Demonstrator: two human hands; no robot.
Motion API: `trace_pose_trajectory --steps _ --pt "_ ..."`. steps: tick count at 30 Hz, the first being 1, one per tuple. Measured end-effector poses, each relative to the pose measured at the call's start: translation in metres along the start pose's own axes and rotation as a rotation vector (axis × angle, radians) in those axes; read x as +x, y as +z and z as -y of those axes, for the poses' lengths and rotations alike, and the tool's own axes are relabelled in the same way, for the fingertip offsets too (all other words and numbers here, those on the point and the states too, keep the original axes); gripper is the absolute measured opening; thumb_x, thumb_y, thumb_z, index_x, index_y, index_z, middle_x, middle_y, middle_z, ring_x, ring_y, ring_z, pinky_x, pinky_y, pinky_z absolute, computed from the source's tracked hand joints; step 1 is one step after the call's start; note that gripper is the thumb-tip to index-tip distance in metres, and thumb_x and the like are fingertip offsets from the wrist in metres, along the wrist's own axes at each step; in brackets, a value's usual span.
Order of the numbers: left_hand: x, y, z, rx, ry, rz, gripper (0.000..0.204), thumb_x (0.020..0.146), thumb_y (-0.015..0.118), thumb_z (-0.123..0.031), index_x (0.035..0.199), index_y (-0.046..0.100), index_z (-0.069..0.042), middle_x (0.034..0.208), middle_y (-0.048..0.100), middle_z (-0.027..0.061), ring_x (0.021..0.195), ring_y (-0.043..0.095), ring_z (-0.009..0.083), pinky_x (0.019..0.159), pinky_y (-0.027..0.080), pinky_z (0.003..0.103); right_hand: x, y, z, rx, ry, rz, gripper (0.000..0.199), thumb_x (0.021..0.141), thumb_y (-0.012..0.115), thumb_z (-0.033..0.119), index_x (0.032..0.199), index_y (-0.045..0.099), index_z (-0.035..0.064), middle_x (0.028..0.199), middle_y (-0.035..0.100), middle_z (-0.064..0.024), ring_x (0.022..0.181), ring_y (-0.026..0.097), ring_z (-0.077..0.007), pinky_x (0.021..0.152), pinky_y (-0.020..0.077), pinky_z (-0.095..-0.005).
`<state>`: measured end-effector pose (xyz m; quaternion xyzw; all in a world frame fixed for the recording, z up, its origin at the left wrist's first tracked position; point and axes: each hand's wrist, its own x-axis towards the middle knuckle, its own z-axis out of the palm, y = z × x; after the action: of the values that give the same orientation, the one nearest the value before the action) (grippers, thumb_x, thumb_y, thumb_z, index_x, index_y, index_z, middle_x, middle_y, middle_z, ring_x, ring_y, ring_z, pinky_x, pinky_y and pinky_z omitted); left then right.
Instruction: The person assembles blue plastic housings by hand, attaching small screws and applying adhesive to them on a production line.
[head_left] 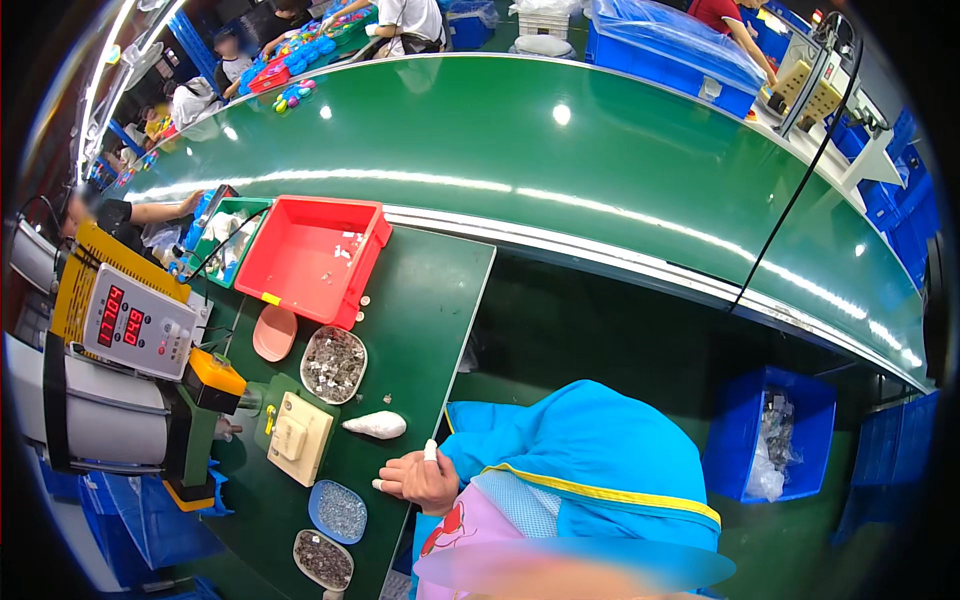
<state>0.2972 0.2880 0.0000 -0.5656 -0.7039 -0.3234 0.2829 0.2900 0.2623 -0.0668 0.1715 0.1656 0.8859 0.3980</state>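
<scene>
My left hand [425, 487] and my right hand [437, 462] rest together at the table's edge, in front of my body. Their fingers are curled and overlap, so the border between the two hands is hard to make out. White finger covers sit on at least two fingertips. No object shows in either hand. Closest to them lies a white, pear-shaped object [376, 425]. Beyond it stands a cream-coloured block fixture [297, 440] under the press machine [110, 400]. A blue dish of small clear pieces [338, 512] is on the near side of the fixture.
A red bin [310, 255] with a few small white pieces, a pink dish [274, 333] and two dishes of small metallic parts [334, 364] [323, 560] stand around the fixture. A control box [135, 325] tops the machine. A long green conveyor [500, 130] runs behind. A blue crate [770, 435] stands right.
</scene>
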Motion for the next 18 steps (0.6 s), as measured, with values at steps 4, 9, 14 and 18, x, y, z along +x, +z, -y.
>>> trace_pose_trajectory --steps 4,9,14,18 --pt "0.004 0.007 -0.004 -0.053 0.074 -0.036 0.021 0.080 0.068 -0.007 0.066 0.052 -0.006 0.056 0.054 0.0047 0.051 0.058 0.0239 0.055 0.046 0.038 -0.002 -0.004 0.004 0.004 0.017 -0.057 0.034 0.094 0.044 0.043 0.075 0.047 0.0157 0.082 0.043 -0.0030 0.081 0.037 -0.0253 0.080 0.0301 -0.0443" --pt "-0.007 -0.001 0.000 -0.180 0.150 0.027 0.021 0.080 0.068 -0.007 0.066 0.053 -0.006 0.056 0.054 0.0049 0.051 0.058 0.0239 0.055 0.046 0.038 0.001 -0.026 0.006 0.213 0.020 0.264 0.041 0.100 0.035 0.041 0.098 0.052 0.0037 0.099 0.052 -0.0124 0.097 0.044 -0.0308 0.107 0.0219 -0.0570" --pt "-0.005 0.005 0.010 -0.249 0.186 0.076 0.020 0.079 0.068 -0.006 0.066 0.053 -0.006 0.056 0.054 0.0051 0.051 0.058 0.0238 0.054 0.046 0.038 -0.004 -0.029 0.009 -0.003 0.057 0.290 0.039 0.101 0.033 0.037 0.100 0.051 0.0015 0.098 0.052 -0.0106 0.095 0.047 -0.0274 0.107 0.0275 -0.0507" --pt "-0.010 -0.003 0.019 -0.159 0.086 0.074 0.019 0.079 0.067 -0.006 0.066 0.053 -0.006 0.056 0.054 0.0052 0.051 0.058 0.0237 0.054 0.046 0.038 -0.026 -0.029 -0.002 -0.390 -0.028 -0.416 0.041 0.090 0.040 0.041 0.087 0.048 0.0002 0.084 0.044 -0.0135 0.079 0.041 -0.0318 0.089 0.0347 -0.0578"
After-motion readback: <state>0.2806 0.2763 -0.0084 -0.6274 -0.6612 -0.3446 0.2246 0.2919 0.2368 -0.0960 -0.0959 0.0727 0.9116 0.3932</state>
